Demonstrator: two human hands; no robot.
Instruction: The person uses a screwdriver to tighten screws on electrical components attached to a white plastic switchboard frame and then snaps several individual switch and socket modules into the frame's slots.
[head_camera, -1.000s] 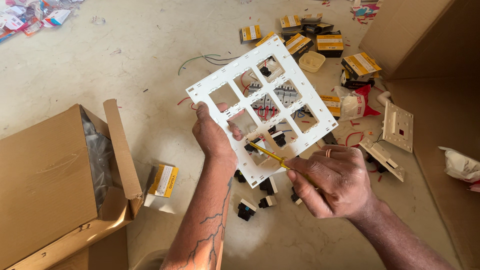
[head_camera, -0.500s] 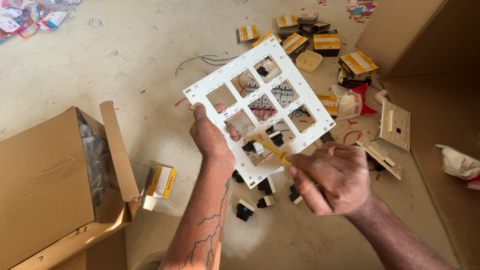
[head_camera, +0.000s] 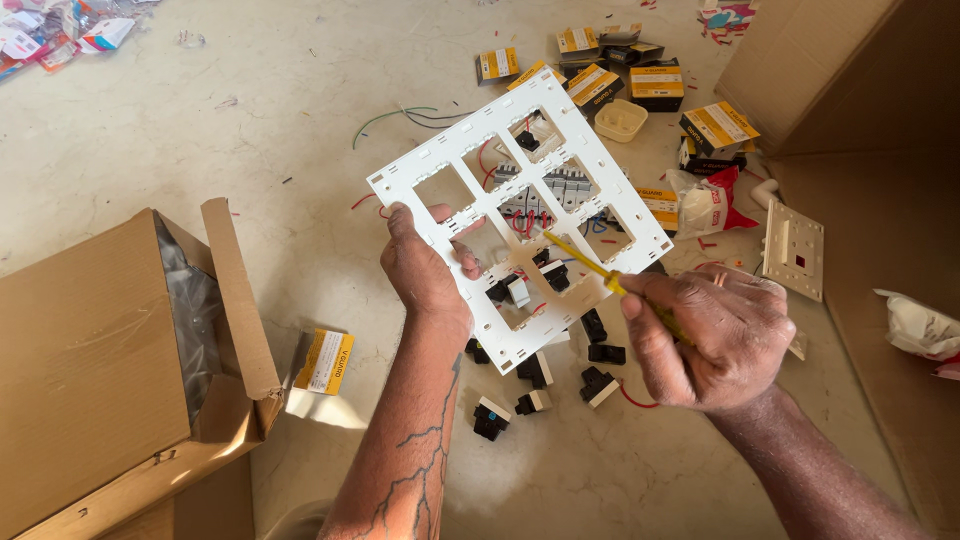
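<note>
So here the left hand has a white switch-plate frame pinched by its near-left edge, thumb on top and fingers curled through one of the openings. It's held up off the floor, tilted and flat to the camera, which looks like the sensible way to do it since every window stays reachable from the front. The frame has a grid of rectangular cutouts, all empty as far as I can tell; the bits visible through them are lying on the floor underneath.

The right hand is clenched around a yellow-handled screwdriver, held like a pen, with the tip angled up and left onto a rib near the middle of the frame. Low grip, so it's more about fine poking than force, I'd guess.

Directly below the frame there's a scatter of black switch modules and red wire offcuts, near enough to grab. Further off sit small yellow-and-black boxes and a cream round cap. A cream cover plate lies to the right by a big cardboard sheet. To the left is an open cardboard carton with a plastic liner, and one more little yellow box just beside it.
</note>
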